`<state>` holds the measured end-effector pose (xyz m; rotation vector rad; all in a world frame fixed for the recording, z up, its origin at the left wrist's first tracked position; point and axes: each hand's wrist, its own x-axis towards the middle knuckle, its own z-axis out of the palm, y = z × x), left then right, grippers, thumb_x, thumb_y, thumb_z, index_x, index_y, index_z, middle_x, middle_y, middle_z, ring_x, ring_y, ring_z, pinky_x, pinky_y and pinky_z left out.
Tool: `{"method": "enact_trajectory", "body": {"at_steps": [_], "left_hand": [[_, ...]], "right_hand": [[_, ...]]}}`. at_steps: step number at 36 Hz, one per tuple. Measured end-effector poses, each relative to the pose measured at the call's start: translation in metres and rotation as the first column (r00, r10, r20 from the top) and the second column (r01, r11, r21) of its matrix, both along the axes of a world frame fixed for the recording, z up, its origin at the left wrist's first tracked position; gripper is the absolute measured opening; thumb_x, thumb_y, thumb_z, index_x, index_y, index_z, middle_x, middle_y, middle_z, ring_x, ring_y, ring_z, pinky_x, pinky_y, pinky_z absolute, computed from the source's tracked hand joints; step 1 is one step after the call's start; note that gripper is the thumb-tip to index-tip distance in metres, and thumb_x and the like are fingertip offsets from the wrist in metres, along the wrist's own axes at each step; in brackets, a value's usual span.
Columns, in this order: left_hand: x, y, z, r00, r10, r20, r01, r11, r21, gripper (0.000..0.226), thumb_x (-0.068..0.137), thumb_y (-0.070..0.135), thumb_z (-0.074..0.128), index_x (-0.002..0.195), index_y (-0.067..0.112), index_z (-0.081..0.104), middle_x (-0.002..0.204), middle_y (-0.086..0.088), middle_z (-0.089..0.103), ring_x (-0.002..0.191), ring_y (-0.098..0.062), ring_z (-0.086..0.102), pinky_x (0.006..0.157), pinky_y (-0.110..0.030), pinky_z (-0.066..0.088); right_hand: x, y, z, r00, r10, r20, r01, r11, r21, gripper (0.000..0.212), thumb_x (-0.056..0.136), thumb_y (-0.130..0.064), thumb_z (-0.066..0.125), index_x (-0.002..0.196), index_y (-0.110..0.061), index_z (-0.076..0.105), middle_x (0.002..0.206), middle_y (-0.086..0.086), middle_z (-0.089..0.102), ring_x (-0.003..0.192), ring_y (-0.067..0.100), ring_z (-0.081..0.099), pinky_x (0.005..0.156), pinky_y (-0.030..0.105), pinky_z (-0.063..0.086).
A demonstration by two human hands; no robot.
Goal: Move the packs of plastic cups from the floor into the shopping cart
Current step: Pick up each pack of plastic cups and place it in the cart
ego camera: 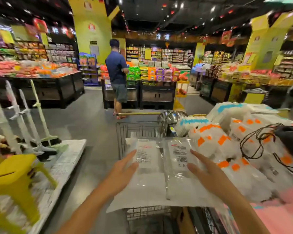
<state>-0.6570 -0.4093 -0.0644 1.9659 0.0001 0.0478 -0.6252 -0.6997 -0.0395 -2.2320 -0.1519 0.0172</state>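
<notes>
Two clear packs of plastic cups with white labels lie side by side over the wire shopping cart (139, 130). My left hand (123, 168) presses with straight fingers against the outer side of the left pack (145, 156). Against the outer side of the right pack (178, 157), my right hand (203, 168) presses the same way. The packs are squeezed between both palms. More cup packs with orange marks (215, 142) and blue marks (193, 122) are piled in the cart to the right.
A person in a blue shirt (117, 70) stands ahead in the aisle. A yellow stool (13, 179) and a low white platform with mops (63, 162) sit at the left. Display tables (157, 93) stand beyond the cart. Black cords (260, 142) lie on the right packs.
</notes>
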Motion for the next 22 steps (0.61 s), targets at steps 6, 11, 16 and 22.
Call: {"method": "enact_trajectory", "body": {"at_steps": [6,11,16,22], "left_hand": [[0.074,0.034,-0.022,0.999,0.048,-0.021,-0.049,0.998,-0.041,0.046,0.101,0.040,0.045,0.144,0.049,0.034,0.152,0.019,0.031,0.136,-0.002,0.030,0.102,-0.021,0.026],[0.148,0.073,-0.047,0.998,0.041,-0.038,-0.043,0.998,-0.042,0.045,0.098,0.049,0.046,0.140,0.060,0.033,0.156,0.014,0.029,0.142,-0.010,0.029,0.108,-0.030,0.029],[0.214,0.104,-0.071,0.997,0.043,-0.066,-0.045,0.998,-0.038,0.044,0.097,0.051,0.046,0.136,0.065,0.031,0.155,0.012,0.031,0.141,-0.011,0.031,0.111,-0.034,0.032],[0.285,0.119,-0.104,0.994,0.020,-0.109,-0.024,0.999,-0.036,0.047,0.098,0.044,0.049,0.141,0.057,0.033,0.154,0.012,0.033,0.135,-0.003,0.039,0.111,-0.028,0.037]], "right_hand": [[0.087,0.031,-0.017,0.998,0.054,-0.027,-0.055,0.997,-0.046,0.057,0.098,-0.052,0.058,0.151,-0.048,0.039,0.161,-0.012,0.039,0.149,0.017,0.036,0.120,0.039,0.031],[0.159,0.068,-0.032,0.998,0.049,-0.033,-0.052,0.994,-0.092,0.058,0.099,-0.047,0.059,0.153,-0.043,0.039,0.161,-0.005,0.040,0.149,0.020,0.037,0.118,0.038,0.031],[0.221,0.100,-0.049,0.995,0.051,-0.086,-0.062,0.989,-0.135,0.059,0.102,-0.042,0.056,0.157,-0.039,0.035,0.160,-0.003,0.042,0.146,0.020,0.040,0.114,0.033,0.032],[0.294,0.118,-0.088,0.985,0.031,-0.171,-0.053,0.990,-0.128,0.060,0.103,-0.039,0.055,0.158,-0.037,0.032,0.155,-0.001,0.047,0.131,0.020,0.051,0.096,0.027,0.036]]}}
